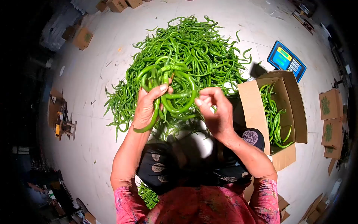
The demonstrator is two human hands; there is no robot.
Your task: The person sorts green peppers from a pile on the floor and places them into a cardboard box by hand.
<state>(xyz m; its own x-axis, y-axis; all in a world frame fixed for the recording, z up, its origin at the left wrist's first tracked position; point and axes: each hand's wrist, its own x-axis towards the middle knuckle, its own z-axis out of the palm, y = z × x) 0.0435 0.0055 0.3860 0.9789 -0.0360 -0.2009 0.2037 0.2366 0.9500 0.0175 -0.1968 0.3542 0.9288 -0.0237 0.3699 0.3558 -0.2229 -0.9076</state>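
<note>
A loose bunch of long, curled green chili peppers (181, 91) is gripped in my left hand (146, 106), whose thumb presses across them. One pepper hangs down below that palm. Just right of the bunch is my right hand (216, 110), its fingers curled and the thumb drawn toward the index finger at the bunch's edge. A speck of green shows by its fingers, but I cannot make out what they hold. Beyond both hands spreads a large heap of green chili peppers (194, 44) on the floor.
At right an open cardboard box (253, 112) contains more chili peppers (274, 119). A scale display (286, 59) stands behind it. More peppers (148, 196) lie at lower left by my leg. Cardboard boxes (331, 121) line the right side, and a small stool-like object (64, 121) is at left.
</note>
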